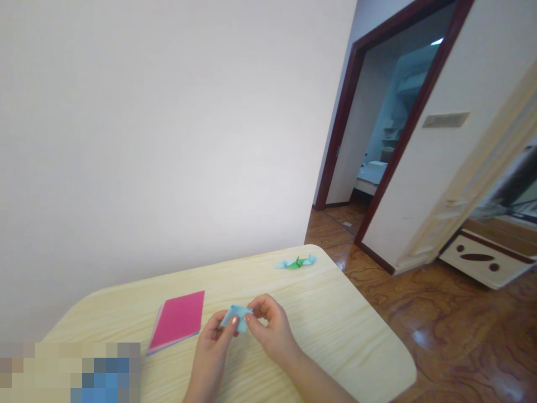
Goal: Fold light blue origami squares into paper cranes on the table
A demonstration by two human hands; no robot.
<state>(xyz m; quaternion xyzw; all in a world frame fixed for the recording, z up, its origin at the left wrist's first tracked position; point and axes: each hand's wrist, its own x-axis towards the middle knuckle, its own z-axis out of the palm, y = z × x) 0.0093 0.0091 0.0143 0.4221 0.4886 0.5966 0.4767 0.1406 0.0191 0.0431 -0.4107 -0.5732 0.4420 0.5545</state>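
Observation:
A small piece of folded light-blue paper (240, 314) is held between my two hands, above the pale wooden table. My left hand (218, 331) pinches its left part, thumb on the near face. At its right corner, the thumb and fingertips of my right hand (271, 324) are closed on the paper. Left of my hands lies a stack of square paper (179, 319) with a magenta sheet on top. Several small folded paper figures, light blue and green (297, 262), sit in a row near the table's far right corner.
The table (348, 330) has rounded corners, and its far edge runs along a white wall (168, 140). Beyond its right edge are a wooden floor (444, 336), a dark-red doorway and a low white cabinet (482, 257). A blurred patch hides the lower left.

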